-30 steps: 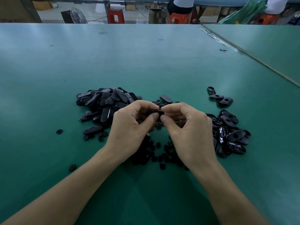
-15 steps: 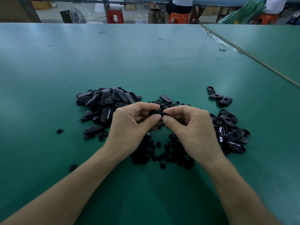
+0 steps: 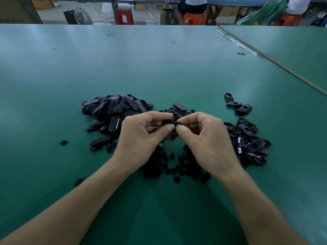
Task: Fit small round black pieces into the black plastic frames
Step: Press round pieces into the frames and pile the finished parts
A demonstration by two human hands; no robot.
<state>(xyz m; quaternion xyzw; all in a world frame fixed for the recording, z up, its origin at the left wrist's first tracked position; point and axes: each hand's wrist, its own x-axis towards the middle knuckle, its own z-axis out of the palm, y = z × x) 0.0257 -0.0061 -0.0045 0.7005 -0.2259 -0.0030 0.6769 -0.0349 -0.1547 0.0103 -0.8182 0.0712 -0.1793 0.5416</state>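
My left hand (image 3: 141, 135) and my right hand (image 3: 207, 138) meet above the table, both pinching one oval black frame (image 3: 170, 123) between thumbs and forefingers. Whether a round piece sits in it is hidden by my fingers. Under and in front of my hands lies a scatter of small round black pieces (image 3: 173, 167). A heap of oval black frames (image 3: 115, 112) lies to the left. Another heap of frames (image 3: 249, 142), showing holes and inner ribs, lies to the right.
All of this rests on a green table (image 3: 159, 68). A group of up to 3 frames (image 3: 237, 104) lies apart at the back right, a single frame (image 3: 180, 105) behind my hands. Stray round pieces (image 3: 63, 142) dot the left. A seam (image 3: 276, 62) runs diagonally at the right. Stools and seated people stand beyond the far edge.
Both hands stay joined on the same frame, with the thumbs shifting slightly on it. My right hand has drifted a little to the right, uncovering more round pieces below.
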